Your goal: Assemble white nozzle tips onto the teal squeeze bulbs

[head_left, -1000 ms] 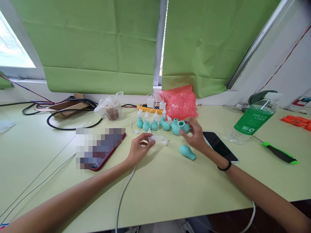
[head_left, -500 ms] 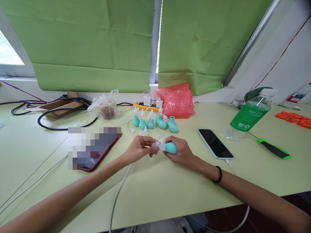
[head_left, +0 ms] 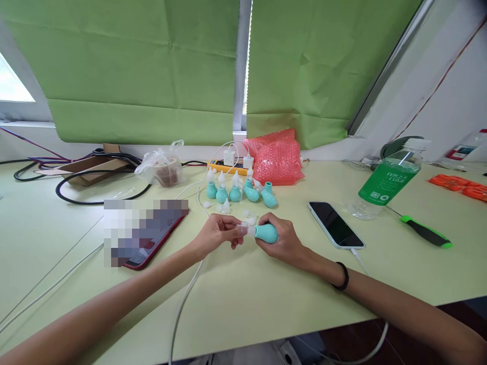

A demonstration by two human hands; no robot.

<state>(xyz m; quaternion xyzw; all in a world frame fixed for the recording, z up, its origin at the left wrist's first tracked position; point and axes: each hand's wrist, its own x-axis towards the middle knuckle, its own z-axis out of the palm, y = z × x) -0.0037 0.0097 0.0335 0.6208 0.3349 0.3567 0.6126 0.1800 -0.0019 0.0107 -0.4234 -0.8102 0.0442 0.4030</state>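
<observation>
My right hand is closed round a teal rubber bulb lying sideways just above the table. My left hand pinches a small clear plastic tip at the bulb's neck, so the two pieces meet between my hands. Behind them stands a row of several teal bulbs with white tips, and two more bulbs lie tipped over at the row's right end. A few loose clear tips are scattered on the table in front of the row.
A red-cased phone lies left of my hands, a pale phone on a cable to the right. Farther right are a green-labelled water bottle and a green-handled screwdriver. Pink bubble wrap, a plastic bag and black cables line the back.
My right hand left the row at the back, took up the teal bulb that lay on the table and met my left hand. The clear tip now sits at the bulb's neck.
</observation>
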